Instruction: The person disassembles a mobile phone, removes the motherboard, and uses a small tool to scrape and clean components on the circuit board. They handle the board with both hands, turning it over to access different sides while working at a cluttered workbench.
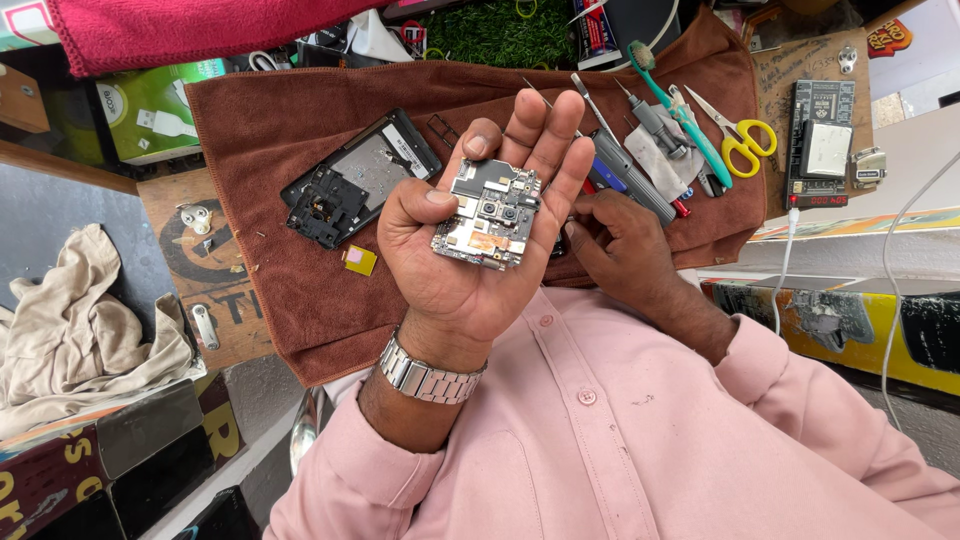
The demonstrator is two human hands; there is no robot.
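Your left hand (480, 235) is raised palm up over the brown towel (300, 290), fingers loosely curled, cradling a phone board (490, 212) with the thumb resting on its edge. Your right hand (620, 240) lies on the towel by the screwdrivers (640, 165); its fingers seem bent, though you can't tell whether they pinch anything. The opened phone (360, 178) lies left of the board.
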